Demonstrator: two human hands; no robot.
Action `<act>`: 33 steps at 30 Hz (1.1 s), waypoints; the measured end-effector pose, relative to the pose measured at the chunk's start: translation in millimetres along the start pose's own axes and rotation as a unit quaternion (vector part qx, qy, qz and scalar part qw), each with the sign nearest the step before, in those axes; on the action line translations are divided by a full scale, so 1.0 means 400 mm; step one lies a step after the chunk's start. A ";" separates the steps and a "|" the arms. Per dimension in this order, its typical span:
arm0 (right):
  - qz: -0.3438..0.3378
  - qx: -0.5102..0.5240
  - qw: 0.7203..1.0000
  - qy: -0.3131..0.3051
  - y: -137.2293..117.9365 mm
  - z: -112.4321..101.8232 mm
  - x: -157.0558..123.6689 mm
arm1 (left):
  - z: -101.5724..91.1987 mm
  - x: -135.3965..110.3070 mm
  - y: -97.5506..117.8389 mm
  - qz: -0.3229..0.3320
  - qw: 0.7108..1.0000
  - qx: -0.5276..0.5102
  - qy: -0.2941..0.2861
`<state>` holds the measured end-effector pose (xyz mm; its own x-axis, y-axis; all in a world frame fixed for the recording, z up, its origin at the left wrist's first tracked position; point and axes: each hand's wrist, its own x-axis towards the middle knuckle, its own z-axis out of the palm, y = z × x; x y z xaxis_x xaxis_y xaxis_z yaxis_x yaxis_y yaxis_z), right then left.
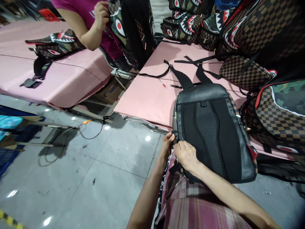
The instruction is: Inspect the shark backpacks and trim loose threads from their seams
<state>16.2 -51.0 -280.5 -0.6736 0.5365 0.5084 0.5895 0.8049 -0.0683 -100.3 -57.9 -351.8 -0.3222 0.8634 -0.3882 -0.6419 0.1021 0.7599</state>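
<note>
A black-backed backpack (pixel 209 127) lies with its padded back panel up, partly on the pink table and partly over my lap. Its shoulder straps (pixel 182 77) stretch away across the table. My left hand (pixel 168 142) pinches the left side edge of the backpack, fingers closed. Close beside it, my right hand (pixel 186 154) is closed on the same edge, its knuckles up over the back panel. What exactly lies between the fingertips is hidden. Beyond the top of the backpack lie dark thread snips (pixel 175 86) and a small red-tipped tool (pixel 164 85).
Checkered backpacks with shark-mouth patterns (pixel 283 108) crowd the right side and the back (pixel 187 28). Across the gap, another person's hand (pixel 102 15) holds a similar backpack (pixel 121 28). One more backpack (pixel 56 44) lies on the left table (pixel 66 79). A cable (pixel 94 136) loops on the floor.
</note>
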 end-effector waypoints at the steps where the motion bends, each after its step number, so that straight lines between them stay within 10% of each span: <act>1: 0.004 0.000 1.000 0.001 0.000 0.000 0.000 | 0.000 0.000 0.000 0.000 1.000 -0.001 0.000; 33: 0.039 0.037 0.999 0.002 0.022 0.013 -0.021 | -0.005 0.003 -0.011 -0.002 1.000 -0.005 0.020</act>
<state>24.8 -47.0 -289.9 -0.6245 0.5976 0.5029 0.6056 0.7771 -0.1714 -99.3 -58.3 -356.6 -0.3472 0.8422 -0.4126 -0.6499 0.1011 0.7533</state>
